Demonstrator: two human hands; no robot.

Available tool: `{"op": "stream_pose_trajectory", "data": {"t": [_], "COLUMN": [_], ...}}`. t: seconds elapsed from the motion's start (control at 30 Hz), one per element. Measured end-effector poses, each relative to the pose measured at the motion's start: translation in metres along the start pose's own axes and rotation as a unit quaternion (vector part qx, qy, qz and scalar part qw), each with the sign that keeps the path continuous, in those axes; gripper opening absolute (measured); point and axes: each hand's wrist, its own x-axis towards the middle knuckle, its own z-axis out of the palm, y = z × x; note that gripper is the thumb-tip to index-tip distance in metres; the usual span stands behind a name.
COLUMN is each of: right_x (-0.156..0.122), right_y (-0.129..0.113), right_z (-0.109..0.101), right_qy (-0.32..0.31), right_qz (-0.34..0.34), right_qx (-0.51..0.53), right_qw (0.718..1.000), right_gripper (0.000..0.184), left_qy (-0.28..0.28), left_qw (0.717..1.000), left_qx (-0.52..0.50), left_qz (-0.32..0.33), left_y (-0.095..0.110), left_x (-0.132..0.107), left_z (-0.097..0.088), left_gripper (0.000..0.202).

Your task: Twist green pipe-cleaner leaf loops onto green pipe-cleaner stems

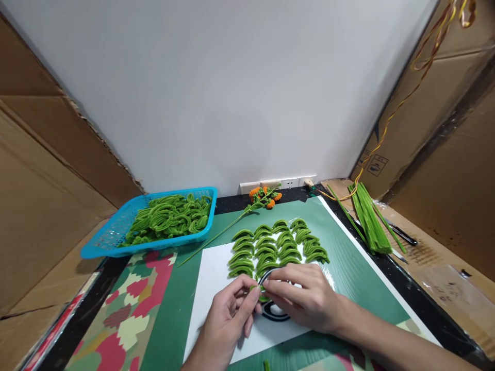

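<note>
Over a white sheet (211, 296), my left hand (234, 312) pinches a small green pipe-cleaner piece (263, 298) between thumb and fingers. My right hand (303, 294) meets it from the other side, its fingertips closed on the same piece, which is partly hidden by the fingers. A black printed loop design (276, 315) shows on the sheet beneath my hands. Just beyond them lie several columns of curved, leaf-like green pipe-cleaner pieces (266, 247), bent into arcs and stacked closely.
A blue basket (211, 219) of green bent pieces stands at the left. Behind the sheet lies an orange pipe-cleaner flower (266, 196) on a long stem. On the right are a bundle of straight green pipe cleaners (369, 219), a black-handled tool (404, 234) and a hanging yellow cord (386, 123).
</note>
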Motion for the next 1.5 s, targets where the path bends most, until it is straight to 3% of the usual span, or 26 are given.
{"op": "stream_pose_trajectory", "data": {"t": [0.43, 0.67, 0.87, 0.97, 1.07, 1.2, 1.3, 1.4, 1.43, 1.5], "right_x": [-0.002, 0.000, -0.003, -0.002, 0.002, 0.003, -0.001, -0.001, 0.000, 0.002], "right_y": [0.000, -0.002, -0.005, -0.011, -0.018, -0.020, -0.017, -0.017, -0.017, -0.019], "right_z": [-0.003, -0.004, -0.002, -0.002, -0.003, 0.001, 0.006, 0.006, 0.005, 0.000], "right_qy": [-0.009, -0.013, -0.041, -0.048, -0.064, -0.081, -0.089, -0.099, -0.102, -0.098], "right_qz": [-0.041, 0.008, 0.099, 0.182, 0.296, 0.448, 0.503, 0.511, 0.504, 0.460], "right_qx": [-0.001, 0.001, 0.105, 0.177, 0.260, 0.406, 0.479, 0.484, 0.471, 0.408], "right_qw": [0.999, 1.000, 0.989, 0.966, 0.917, 0.792, 0.714, 0.703, 0.717, 0.783], "right_gripper": [0.016, 0.015, 0.012, 0.012, 0.018, 0.029, 0.039, 0.042, 0.041, 0.034], "left_qy": [-0.010, -0.026, -0.040, -0.028, 0.002, 0.049, 0.057, 0.053, 0.052, 0.052], "left_qw": [0.999, 0.999, 0.998, 0.999, 0.998, 0.982, 0.978, 0.979, 0.982, 0.990], "left_qx": [-0.028, -0.040, -0.043, -0.026, 0.053, 0.159, 0.177, 0.174, 0.163, 0.118], "left_qz": [0.024, 0.013, 0.017, 0.023, 0.043, 0.089, 0.098, 0.093, 0.085, 0.065], "left_y": [0.001, 0.005, 0.003, 0.003, 0.002, 0.001, 0.000, 0.002, 0.003, 0.006], "left_x": [0.001, 0.000, -0.002, -0.005, -0.008, -0.012, -0.014, -0.015, -0.014, -0.013], "left_z": [0.000, 0.001, 0.001, 0.001, 0.000, -0.001, 0.000, 0.001, 0.002, 0.001], "left_gripper": [0.045, 0.040, 0.037, 0.035, 0.030, 0.029, 0.028, 0.027, 0.027, 0.025]}}
